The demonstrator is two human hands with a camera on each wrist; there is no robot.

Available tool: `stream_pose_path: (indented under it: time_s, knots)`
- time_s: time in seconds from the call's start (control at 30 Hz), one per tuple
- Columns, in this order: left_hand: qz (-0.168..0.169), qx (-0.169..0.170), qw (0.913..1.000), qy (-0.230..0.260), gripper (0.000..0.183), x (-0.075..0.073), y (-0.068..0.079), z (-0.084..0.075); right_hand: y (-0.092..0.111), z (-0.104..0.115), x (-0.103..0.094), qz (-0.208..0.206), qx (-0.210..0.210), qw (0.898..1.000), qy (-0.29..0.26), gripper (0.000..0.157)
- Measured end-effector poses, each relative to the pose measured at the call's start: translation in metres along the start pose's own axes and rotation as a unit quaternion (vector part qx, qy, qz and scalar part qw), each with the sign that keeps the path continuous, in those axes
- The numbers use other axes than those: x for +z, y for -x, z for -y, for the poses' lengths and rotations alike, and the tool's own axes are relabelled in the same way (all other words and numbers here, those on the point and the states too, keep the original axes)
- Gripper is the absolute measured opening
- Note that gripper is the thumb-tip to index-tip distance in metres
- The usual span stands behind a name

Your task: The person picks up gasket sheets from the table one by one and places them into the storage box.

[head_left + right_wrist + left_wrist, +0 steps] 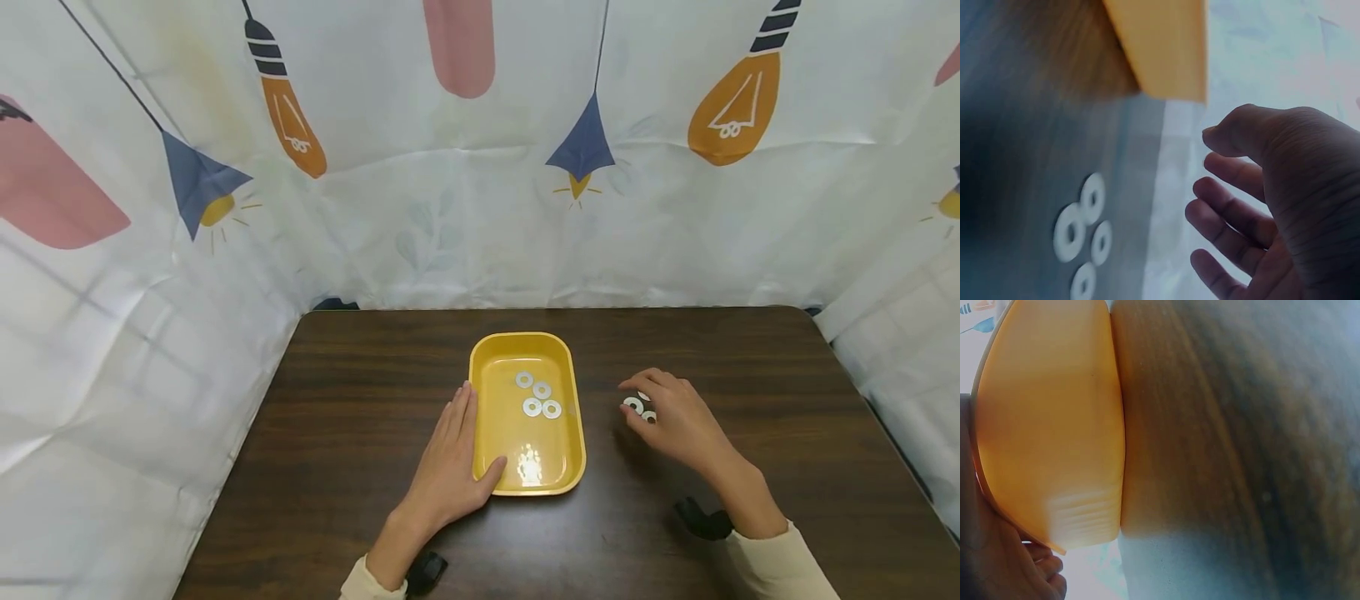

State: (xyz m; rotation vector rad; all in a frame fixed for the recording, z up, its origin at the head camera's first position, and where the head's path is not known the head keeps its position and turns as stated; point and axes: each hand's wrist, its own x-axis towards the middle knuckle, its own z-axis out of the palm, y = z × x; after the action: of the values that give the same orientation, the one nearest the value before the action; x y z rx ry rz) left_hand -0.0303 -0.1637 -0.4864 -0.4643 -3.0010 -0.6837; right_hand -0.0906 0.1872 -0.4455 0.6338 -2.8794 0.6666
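Observation:
A yellow tray (480,417) lies on the table with several white flat rings, like washers (532,407), inside it. My left hand (446,471) rests along the tray's left rim, fingers straight, its thumb over the near left corner. To the right of the tray, my right hand (682,421) hovers above several more white washers (633,405) on the table, thumb and fingers apart and loosely bent. In the right wrist view nothing shows between the fingers, and the loose washers (1070,232) lie close together below. From above, the hand partly hides them.
The dark wooden table (360,400) has rounded far corners. Behind it and along both sides hangs a white printed cloth (480,225). Each wrist carries a black strap-like device (702,518).

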Motion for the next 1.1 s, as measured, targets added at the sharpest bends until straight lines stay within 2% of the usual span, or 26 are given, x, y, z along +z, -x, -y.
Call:
stream_pose_path:
  time_s: [0.43,0.67,1.1]
  knots:
    - [-0.008,-0.001,1.0000,0.000,0.100,0.000,0.000,0.000,0.026,-0.027,0.010,-0.015,0.031,0.999,0.002,0.027]
    - [-0.015,0.002,0.9999,-0.006,0.100,0.002,0.002,0.000,0.035,-0.037,0.020,-0.006,0.037,0.999,0.004,0.032]
    - [-0.013,0.003,0.9999,-0.002,0.101,0.002,0.000,-0.001,0.040,-0.046,0.030,-0.010,0.035,0.999,0.024,0.040]
